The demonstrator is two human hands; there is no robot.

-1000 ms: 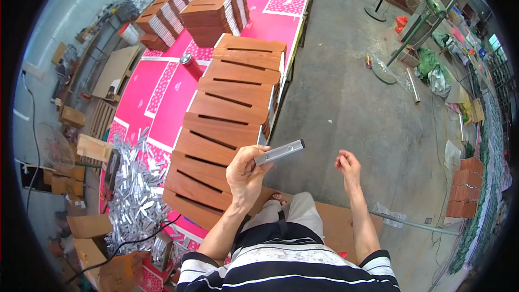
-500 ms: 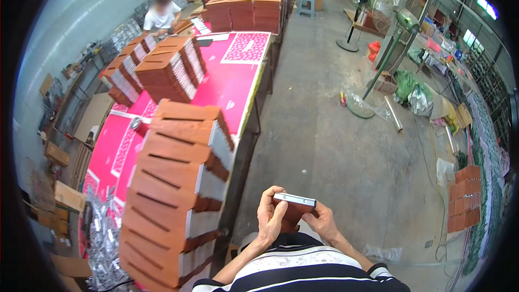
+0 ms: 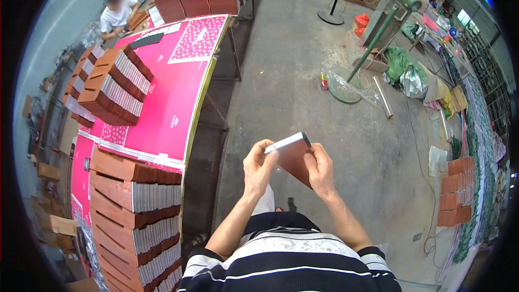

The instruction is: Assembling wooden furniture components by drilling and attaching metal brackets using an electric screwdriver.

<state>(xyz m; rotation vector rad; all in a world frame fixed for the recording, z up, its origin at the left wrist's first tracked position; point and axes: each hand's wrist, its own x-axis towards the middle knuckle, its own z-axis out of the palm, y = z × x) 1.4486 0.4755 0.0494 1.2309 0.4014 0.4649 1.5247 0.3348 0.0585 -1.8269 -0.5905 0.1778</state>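
Board (image 3: 295,163), reddish-brown, one; silver strip (image 3: 285,141) along upper edge; gripped between left hand (image 3: 258,165) and right hand (image 3: 320,172). Slotted boards (image 3: 111,184), in rows: left of hands, on pink tabletop (image 3: 168,111). Standing fan (image 3: 374,43), green: ahead-right of hands.

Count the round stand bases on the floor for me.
2. A green base stands right of centre, partly under clear plastic; a black base is farther back, near the top. Others may be hidden behind the clutter.

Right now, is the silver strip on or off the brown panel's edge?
On: the silver strip lies along the upper edge of the brown panel, between the left hand and right hand. I cannot tell if fastened.
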